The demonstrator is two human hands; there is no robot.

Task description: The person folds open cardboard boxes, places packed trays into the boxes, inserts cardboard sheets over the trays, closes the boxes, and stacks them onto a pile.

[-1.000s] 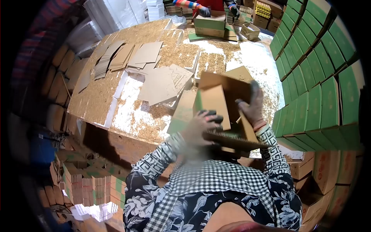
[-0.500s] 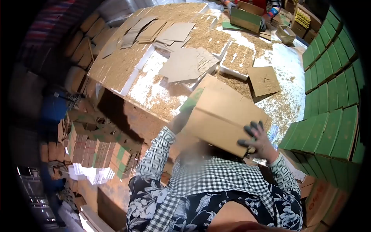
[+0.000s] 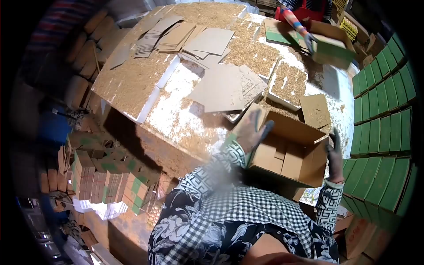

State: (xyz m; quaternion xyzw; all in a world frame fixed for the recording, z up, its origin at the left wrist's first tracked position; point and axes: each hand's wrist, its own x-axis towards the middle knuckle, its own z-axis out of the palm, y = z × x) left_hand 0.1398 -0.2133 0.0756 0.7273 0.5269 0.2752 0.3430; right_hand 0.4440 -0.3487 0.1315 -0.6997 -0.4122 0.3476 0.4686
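Observation:
An open cardboard box stands upright before me, its top facing up and its bottom flaps visible inside. My left hand, in a dark-tipped glove, has its fingers spread at the box's left edge. At the right wall of the box is my right hand, fingers stretched upward along the outside. A flat cardboard sheet lies just behind the box. Larger grey sheets lie to its left, over a white foam tray.
Green boxes are stacked at the right. Foam trays with brown shavings cover the table, with loose cardboard sheets on them. Across the table, a co-worker's hand touches another box. Folded cartons stand at lower left.
The box has been turned from its side to open side up. My left hand has come up to its left edge, my right hand to its right wall. The co-worker's box has shifted right.

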